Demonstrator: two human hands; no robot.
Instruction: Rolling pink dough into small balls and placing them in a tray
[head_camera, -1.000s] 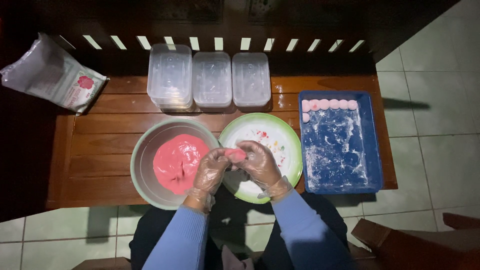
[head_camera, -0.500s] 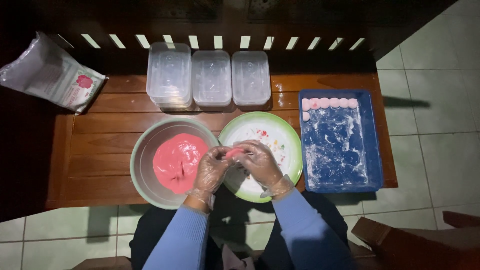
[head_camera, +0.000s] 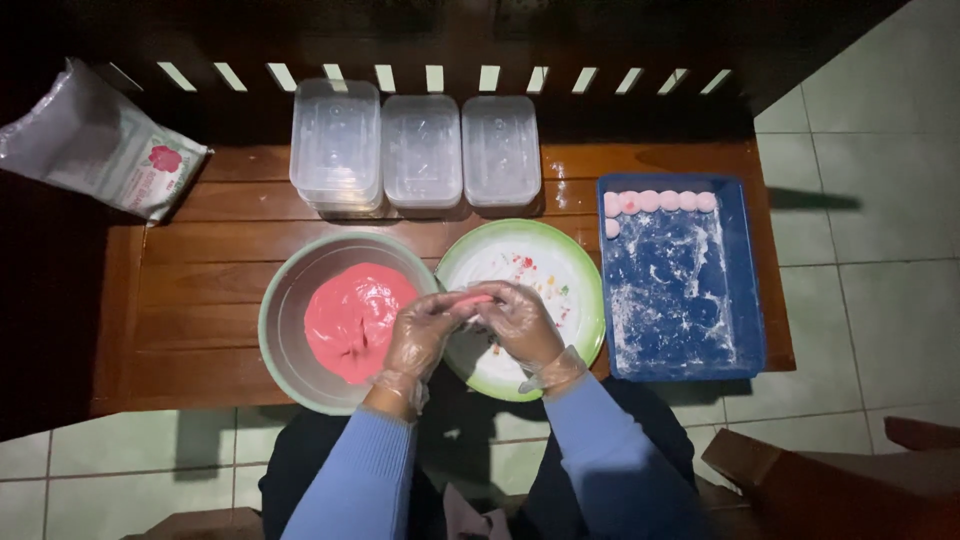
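Observation:
Both my hands wear clear plastic gloves and meet over the near edge of a white plate with a green rim (head_camera: 580, 262). My left hand (head_camera: 420, 335) and my right hand (head_camera: 520, 325) press together on a small piece of pink dough (head_camera: 472, 299). To the left, a metal bowl (head_camera: 290, 300) holds a mass of pink dough (head_camera: 355, 320). The plate has white flour and a few coloured specks on it.
A blue tray (head_camera: 680, 290) dusted with flour holds a row of several pink dough balls (head_camera: 655, 201) along its far edge. Three clear lidded containers (head_camera: 420, 150) stand at the back of the wooden bench (head_camera: 200, 270). A white flour bag (head_camera: 100, 145) lies at far left.
My hands have stayed over the plate, working the pink piece between the fingers; it now sits more hidden between both hands. Nothing else moved.

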